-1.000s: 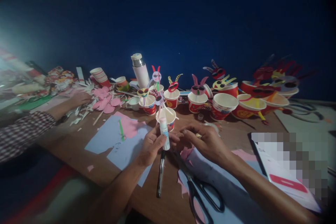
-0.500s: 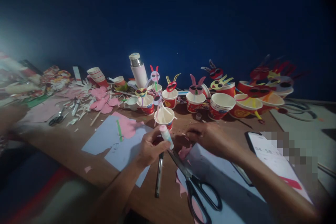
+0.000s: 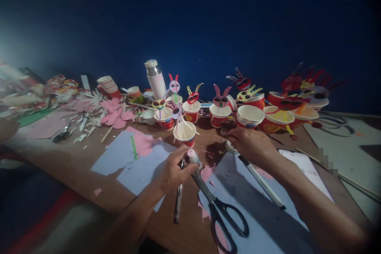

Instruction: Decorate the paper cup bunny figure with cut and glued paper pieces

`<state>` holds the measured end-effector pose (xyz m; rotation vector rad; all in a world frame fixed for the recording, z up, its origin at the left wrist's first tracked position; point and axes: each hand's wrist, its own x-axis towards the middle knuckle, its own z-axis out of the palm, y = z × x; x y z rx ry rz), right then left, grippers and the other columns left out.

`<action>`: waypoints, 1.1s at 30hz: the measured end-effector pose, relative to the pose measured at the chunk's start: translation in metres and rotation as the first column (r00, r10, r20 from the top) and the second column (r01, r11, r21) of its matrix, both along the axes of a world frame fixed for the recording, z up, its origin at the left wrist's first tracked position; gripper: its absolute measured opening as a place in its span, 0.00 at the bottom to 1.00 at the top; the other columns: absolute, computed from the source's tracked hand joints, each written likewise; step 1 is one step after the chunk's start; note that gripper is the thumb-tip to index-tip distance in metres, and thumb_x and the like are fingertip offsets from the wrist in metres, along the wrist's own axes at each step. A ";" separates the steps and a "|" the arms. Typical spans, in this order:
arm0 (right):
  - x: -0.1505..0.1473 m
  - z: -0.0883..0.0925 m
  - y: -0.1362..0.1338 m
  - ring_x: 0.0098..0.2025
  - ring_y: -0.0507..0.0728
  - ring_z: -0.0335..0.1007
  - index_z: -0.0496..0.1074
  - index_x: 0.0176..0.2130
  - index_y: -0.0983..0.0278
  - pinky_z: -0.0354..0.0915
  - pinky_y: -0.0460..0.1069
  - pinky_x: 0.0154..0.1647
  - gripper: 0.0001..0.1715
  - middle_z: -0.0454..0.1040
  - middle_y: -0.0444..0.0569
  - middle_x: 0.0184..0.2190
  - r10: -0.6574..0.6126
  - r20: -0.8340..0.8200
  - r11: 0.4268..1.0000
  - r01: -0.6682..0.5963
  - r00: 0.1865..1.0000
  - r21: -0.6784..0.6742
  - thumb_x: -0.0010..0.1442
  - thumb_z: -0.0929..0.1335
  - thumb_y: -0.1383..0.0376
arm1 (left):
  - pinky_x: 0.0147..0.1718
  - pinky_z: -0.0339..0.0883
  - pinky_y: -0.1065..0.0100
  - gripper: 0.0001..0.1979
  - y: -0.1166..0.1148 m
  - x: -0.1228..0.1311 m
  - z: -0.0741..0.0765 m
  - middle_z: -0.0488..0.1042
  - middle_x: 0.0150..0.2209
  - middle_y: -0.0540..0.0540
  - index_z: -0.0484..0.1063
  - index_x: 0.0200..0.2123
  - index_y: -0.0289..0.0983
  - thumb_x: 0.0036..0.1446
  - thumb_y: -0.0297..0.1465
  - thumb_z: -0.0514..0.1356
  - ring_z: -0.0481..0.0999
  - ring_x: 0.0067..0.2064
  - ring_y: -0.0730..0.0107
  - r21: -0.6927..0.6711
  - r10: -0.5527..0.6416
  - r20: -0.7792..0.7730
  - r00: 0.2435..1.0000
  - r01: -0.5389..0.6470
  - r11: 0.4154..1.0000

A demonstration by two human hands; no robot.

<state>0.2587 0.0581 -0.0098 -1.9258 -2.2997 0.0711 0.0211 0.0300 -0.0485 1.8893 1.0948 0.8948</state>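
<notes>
Glue stick point(image 3: 193, 156), pink end upward, was located above the brown table point(image 3: 163, 222) in the left hand point(image 3: 175, 166), thumb and fingers closed on its body. Just beyond it stood a straw-filled paper cup point(image 3: 185, 139). The right hand point(image 3: 251, 145) was positioned beside a pale ring-shaped item point(image 3: 230, 147), fingers bent; whether they gripped it could not be determined. A small clear cap point(image 3: 223, 131) lay near those fingers. Black-handled scissors point(image 3: 210, 195) lay partly on a pale sheet point(image 3: 264, 222), blades directed toward the left hand. A dark pen point(image 3: 177, 206) lay left of them. Farther back, a flask point(image 3: 156, 84) stood upright near the blue wall point(image 3: 190, 27).
</notes>
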 end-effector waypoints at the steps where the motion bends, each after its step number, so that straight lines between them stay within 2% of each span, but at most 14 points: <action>1: 0.002 -0.002 0.002 0.34 0.59 0.74 0.74 0.36 0.58 0.59 0.48 0.28 0.14 0.77 0.48 0.34 -0.035 0.036 0.999 0.034 0.999 0.013 0.59 0.60 0.65 | 0.31 0.59 0.72 0.07 0.000 0.001 0.000 0.66 0.31 0.50 0.70 0.35 0.36 0.51 0.32 0.59 0.65 0.31 0.72 0.015 0.001 -0.011 1.000 -0.001 1.000; 4: 0.005 -0.011 0.006 0.32 0.59 0.73 0.73 0.35 0.60 0.56 0.48 0.25 0.13 0.77 0.50 0.32 -0.104 0.118 0.992 0.093 0.988 0.088 0.60 0.60 0.65 | 0.33 0.60 0.71 0.09 -0.001 0.002 0.000 0.68 0.33 0.48 0.71 0.37 0.36 0.51 0.31 0.59 0.67 0.34 0.71 0.045 -0.009 -0.044 0.999 0.011 0.999; 8: -0.001 -0.027 0.009 0.35 0.58 0.71 0.71 0.39 0.61 0.55 0.47 0.24 0.12 0.74 0.52 0.34 -0.093 0.133 0.981 0.068 0.987 0.179 0.60 0.60 0.68 | 0.37 0.61 0.70 0.10 -0.001 0.005 -0.002 0.70 0.36 0.47 0.71 0.39 0.37 0.51 0.31 0.59 0.68 0.37 0.68 0.080 -0.011 -0.059 0.998 0.016 0.997; 12: -0.008 -0.042 0.012 0.38 0.59 0.69 0.69 0.43 0.62 0.58 0.47 0.28 0.14 0.73 0.54 0.38 -0.071 0.119 0.982 0.049 0.990 0.184 0.60 0.60 0.70 | 0.39 0.61 0.70 0.11 -0.002 0.007 -0.004 0.70 0.37 0.47 0.71 0.40 0.39 0.52 0.29 0.58 0.69 0.39 0.68 0.087 -0.026 -0.054 0.998 0.031 0.996; 16: -0.010 -0.053 0.019 0.38 0.60 0.69 0.67 0.46 0.65 0.59 0.49 0.32 0.14 0.73 0.55 0.39 -0.105 0.088 0.975 0.085 0.991 0.207 0.62 0.59 0.66 | 0.39 0.61 0.71 0.12 -0.003 0.009 -0.005 0.70 0.38 0.47 0.70 0.42 0.39 0.52 0.28 0.58 0.69 0.39 0.68 0.070 -0.064 -0.075 0.995 0.069 0.995; 22: -0.008 -0.061 0.024 0.37 0.59 0.71 0.70 0.42 0.64 0.59 0.48 0.32 0.12 0.75 0.54 0.38 -0.095 0.019 0.974 0.089 0.995 0.206 0.61 0.61 0.64 | 0.38 0.61 0.69 0.12 -0.004 0.012 -0.006 0.70 0.38 0.46 0.71 0.42 0.39 0.52 0.29 0.58 0.69 0.38 0.67 0.087 -0.095 -0.121 0.988 0.106 0.991; 25: -0.009 -0.055 0.022 0.36 0.59 0.72 0.70 0.39 0.65 0.59 0.48 0.32 0.12 0.76 0.54 0.36 -0.065 -0.027 0.976 0.069 0.998 0.206 0.61 0.61 0.65 | 0.38 0.61 0.69 0.12 -0.004 0.013 -0.006 0.70 0.38 0.46 0.71 0.41 0.39 0.52 0.29 0.57 0.69 0.39 0.67 0.092 -0.099 -0.133 0.986 0.112 0.990; 29: -0.015 -0.028 0.007 0.37 0.55 0.73 0.68 0.44 0.62 0.62 0.46 0.33 0.12 0.76 0.47 0.37 0.061 -0.135 0.978 -0.032 0.989 0.204 0.61 0.62 0.63 | 0.41 0.61 0.68 0.08 -0.002 0.013 -0.009 0.71 0.37 0.46 0.71 0.38 0.38 0.52 0.29 0.57 0.69 0.41 0.65 0.110 -0.103 -0.166 0.981 0.122 0.986; 31: -0.019 -0.010 -0.004 0.38 0.54 0.72 0.68 0.44 0.62 0.63 0.45 0.35 0.12 0.76 0.47 0.38 0.232 -0.355 0.963 -0.162 0.906 0.216 0.60 0.63 0.64 | 0.41 0.61 0.67 0.07 -0.001 0.013 -0.011 0.71 0.38 0.45 0.72 0.37 0.38 0.52 0.29 0.57 0.69 0.41 0.64 0.103 -0.110 -0.187 0.976 0.131 0.986; 33: -0.022 0.005 -0.014 0.38 0.53 0.72 0.69 0.42 0.61 0.63 0.45 0.36 0.10 0.76 0.46 0.38 0.359 -0.441 0.931 -0.278 0.823 0.239 0.59 0.64 0.65 | 0.42 0.62 0.66 0.09 0.000 0.012 -0.014 0.71 0.40 0.45 0.72 0.38 0.38 0.52 0.30 0.58 0.69 0.43 0.63 0.088 -0.107 -0.192 0.976 0.126 0.988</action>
